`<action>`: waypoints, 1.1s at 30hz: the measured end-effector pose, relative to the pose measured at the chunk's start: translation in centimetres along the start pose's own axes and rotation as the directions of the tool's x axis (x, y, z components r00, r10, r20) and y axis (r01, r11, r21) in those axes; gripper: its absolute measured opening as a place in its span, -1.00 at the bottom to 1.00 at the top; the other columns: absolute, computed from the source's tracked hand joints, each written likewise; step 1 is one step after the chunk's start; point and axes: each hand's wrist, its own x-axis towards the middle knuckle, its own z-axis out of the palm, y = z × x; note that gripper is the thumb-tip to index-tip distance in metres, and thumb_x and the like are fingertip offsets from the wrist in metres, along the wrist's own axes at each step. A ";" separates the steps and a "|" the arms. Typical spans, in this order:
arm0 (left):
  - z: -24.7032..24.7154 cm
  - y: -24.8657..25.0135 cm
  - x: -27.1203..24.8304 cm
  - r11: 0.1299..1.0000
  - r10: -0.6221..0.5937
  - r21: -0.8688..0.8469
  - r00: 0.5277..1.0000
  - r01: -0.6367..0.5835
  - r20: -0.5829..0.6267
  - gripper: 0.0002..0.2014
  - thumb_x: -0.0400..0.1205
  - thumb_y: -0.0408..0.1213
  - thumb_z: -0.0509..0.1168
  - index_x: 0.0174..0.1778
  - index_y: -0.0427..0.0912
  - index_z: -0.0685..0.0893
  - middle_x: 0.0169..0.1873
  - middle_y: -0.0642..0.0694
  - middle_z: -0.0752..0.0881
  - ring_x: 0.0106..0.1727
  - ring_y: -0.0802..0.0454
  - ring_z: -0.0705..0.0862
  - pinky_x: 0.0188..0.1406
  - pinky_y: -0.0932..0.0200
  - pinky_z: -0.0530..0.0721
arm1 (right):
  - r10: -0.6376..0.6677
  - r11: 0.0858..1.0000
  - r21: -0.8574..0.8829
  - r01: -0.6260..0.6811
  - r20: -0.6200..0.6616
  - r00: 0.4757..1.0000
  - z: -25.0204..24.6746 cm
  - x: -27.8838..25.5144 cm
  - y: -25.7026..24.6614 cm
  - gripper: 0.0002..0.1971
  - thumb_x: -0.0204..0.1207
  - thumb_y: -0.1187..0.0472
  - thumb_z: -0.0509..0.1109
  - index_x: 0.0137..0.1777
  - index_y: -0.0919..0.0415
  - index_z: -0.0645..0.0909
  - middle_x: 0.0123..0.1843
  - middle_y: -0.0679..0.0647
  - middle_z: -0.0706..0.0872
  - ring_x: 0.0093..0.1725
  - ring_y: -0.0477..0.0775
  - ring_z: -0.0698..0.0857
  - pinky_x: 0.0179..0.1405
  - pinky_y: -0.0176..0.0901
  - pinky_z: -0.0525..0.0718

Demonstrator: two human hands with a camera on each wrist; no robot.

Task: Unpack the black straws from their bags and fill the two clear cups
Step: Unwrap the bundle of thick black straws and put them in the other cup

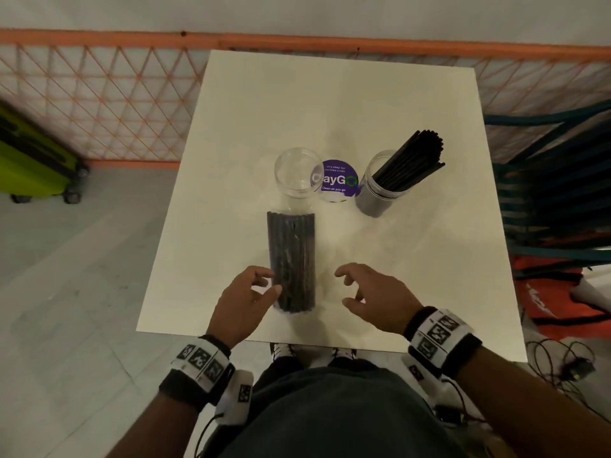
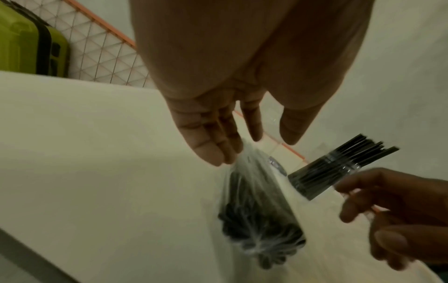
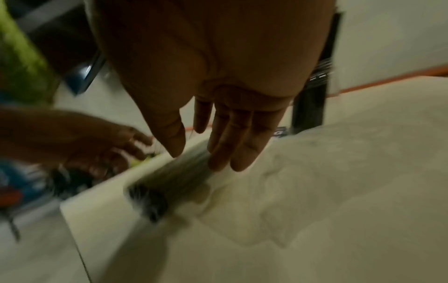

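A clear bag of black straws [image 1: 292, 262] lies lengthwise on the white table [image 1: 413, 259], near its front edge. My left hand [image 1: 267, 282] is at the bag's left side, fingers relaxed, fingertips touching the plastic [image 2: 230, 160]. My right hand [image 1: 345, 289] hovers open just right of the bag, holding nothing. Beyond the bag stands an empty clear cup [image 1: 299, 171]. To its right, a second clear cup [image 1: 385, 190] holds a bundle of black straws [image 1: 416, 157]. The right wrist view is blurred; it shows the bag [image 3: 169, 181] below my straight fingers [image 3: 240, 149].
A round purple sticker [image 1: 337, 181] lies flat between the two cups. An orange mesh fence [image 1: 99, 94] runs behind the table. A green suitcase [image 1: 33, 160] stands on the floor at left. Stacked chairs [image 1: 555, 193], an orange bag [image 1: 555, 302] and cables [image 1: 568, 361] are at right.
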 end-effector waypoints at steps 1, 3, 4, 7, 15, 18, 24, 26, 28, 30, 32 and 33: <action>0.1 -0.4 0.7 0.999 -0.041 -0.013 0.999 0.041 0.009 -0.64 0.63 0.02 0.39 0.32 0.07 0.57 0.13 0.01 0.71 -0.11 0.13 0.74 -0.04 0.13 0.59 | -0.001 0.998 -0.058 0.004 0.049 0.999 1.0 1.2 -0.6 -0.47 0.56 -0.01 0.35 0.49 -0.20 0.28 0.35 -0.11 0.59 0.02 0.02 0.75 0.04 0.07 0.73; 0.6 -1.4 2.1 0.992 -0.126 -0.026 0.990 0.127 0.060 -0.45 0.63 0.11 0.35 0.50 0.01 0.43 0.25 -0.09 0.69 0.08 -0.05 0.74 0.11 0.05 0.59 | 0.057 0.997 -0.062 -0.051 0.106 0.993 2.8 3.2 -1.6 -0.32 0.57 0.01 0.36 0.63 -0.09 0.14 0.47 0.02 0.55 0.20 0.17 0.71 0.15 0.08 0.68; 0.9 -2.0 2.8 0.987 -0.155 -0.021 0.983 0.157 0.095 -0.38 0.63 0.14 0.34 0.55 -0.02 0.37 0.29 -0.14 0.69 0.19 -0.13 0.72 0.19 0.00 0.61 | 0.107 0.994 0.004 -0.109 0.126 0.986 3.5 4.0 -1.9 -0.27 0.56 0.02 0.38 0.66 -0.04 0.10 0.47 0.07 0.56 0.25 0.21 0.68 0.18 0.04 0.64; 1.8 -3.1 4.1 0.981 -0.177 -0.044 0.962 0.190 0.208 -0.30 0.61 0.20 0.33 0.58 -0.05 0.32 0.27 -0.20 0.74 0.21 -0.20 0.74 0.29 -0.21 0.69 | 0.238 0.912 0.300 -0.278 0.165 0.957 5.1 5.2 -2.5 -0.21 0.53 0.11 0.44 0.67 0.05 0.10 0.33 0.15 0.67 0.21 0.27 0.69 0.16 0.04 0.63; 0.6 -1.0 3.2 0.977 0.044 -0.211 0.957 0.018 0.285 -0.36 0.67 0.10 0.29 0.63 0.13 0.19 0.10 -0.13 0.77 0.03 -0.06 0.81 -0.09 -0.02 0.80 | 0.272 0.633 0.722 -0.278 0.128 0.954 3.8 3.3 -4.9 -0.41 0.62 0.34 0.27 0.61 0.04 0.19 0.17 0.26 0.72 -0.01 0.15 0.72 -0.02 0.00 0.66; -0.9 1.0 2.3 0.972 0.116 -0.225 0.973 -0.070 0.198 -0.41 0.70 0.22 0.15 0.63 0.21 0.16 0.00 -0.08 0.82 -0.07 0.01 0.83 -0.02 0.01 0.75 | 0.220 0.584 0.793 -0.172 0.050 0.974 0.8 1.3 -6.0 -0.49 0.69 0.17 0.28 0.60 -0.06 0.24 0.13 0.16 0.75 -0.03 0.06 0.78 -0.02 -0.08 0.71; -2.4 4.5 0.9 0.920 0.186 -0.367 0.977 -0.136 0.106 -0.53 0.66 0.24 0.11 0.46 0.17 0.46 -0.02 -0.03 0.83 -0.16 0.04 0.85 -0.06 -0.01 0.76 | 0.003 0.759 0.644 0.094 -0.148 0.989 -3.0 0.0 -6.9 -0.53 0.62 0.22 0.36 0.51 -0.05 0.44 0.13 0.02 0.75 0.01 0.07 0.77 0.08 -0.05 0.71; -2.3 4.8 1.1 0.917 0.201 -0.361 0.978 -0.168 0.054 -0.56 0.70 0.12 0.22 0.50 0.16 0.41 -0.11 -0.09 0.84 -0.13 0.05 0.83 -0.04 0.02 0.75 | -0.037 0.823 0.549 0.145 -0.203 0.979 -3.4 0.7 -6.4 -0.45 0.55 0.24 0.38 0.52 -0.06 0.41 0.08 -0.03 0.75 -0.04 0.05 0.75 -0.03 -0.16 0.70; -2.0 4.8 1.7 0.920 0.213 -0.339 0.977 -0.197 0.008 -0.45 0.67 -0.02 0.36 0.56 0.17 0.34 -0.19 -0.12 0.83 -0.10 0.03 0.81 -0.02 0.07 0.73 | -0.029 0.889 0.443 0.118 -0.202 0.979 -3.4 1.7 -6.0 -0.39 0.53 0.25 0.42 0.55 -0.05 0.35 0.01 -0.10 0.74 -0.16 -0.05 0.73 -0.17 -0.23 0.62; -1.6 4.7 1.9 0.918 0.230 -0.330 0.973 -0.221 -0.011 -0.39 0.61 -0.18 0.46 0.55 0.12 0.37 -0.27 -0.12 0.81 -0.11 0.01 0.80 0.00 0.07 0.69 | -0.023 0.940 0.328 0.094 -0.214 0.977 -3.2 2.3 -5.9 -0.35 0.51 0.17 0.47 0.56 -0.06 0.29 -0.08 -0.18 0.69 -0.25 -0.14 0.71 -0.19 -0.17 0.61; -1.4 4.9 1.7 0.929 0.237 -0.281 0.970 -0.242 -0.053 -0.40 0.57 -0.23 0.50 0.49 0.08 0.43 -0.30 -0.08 0.80 -0.16 0.04 0.79 0.00 0.13 0.67 | -0.028 0.965 0.247 0.093 -0.255 0.967 -3.0 2.7 -5.8 -0.38 0.48 0.03 0.47 0.50 -0.08 0.32 -0.13 -0.19 0.68 -0.29 -0.16 0.68 -0.20 -0.11 0.65; -1.4 5.0 1.6 0.938 0.245 -0.231 0.966 -0.258 -0.082 -0.41 0.54 -0.19 0.53 0.45 0.09 0.46 -0.30 -0.04 0.80 -0.18 0.09 0.78 -0.03 0.14 0.68 | -0.020 0.969 0.233 0.085 -0.268 0.963 -3.0 2.8 -5.7 -0.39 0.45 -0.03 0.48 0.47 -0.08 0.34 -0.14 -0.17 0.68 -0.29 -0.16 0.67 -0.21 -0.10 0.66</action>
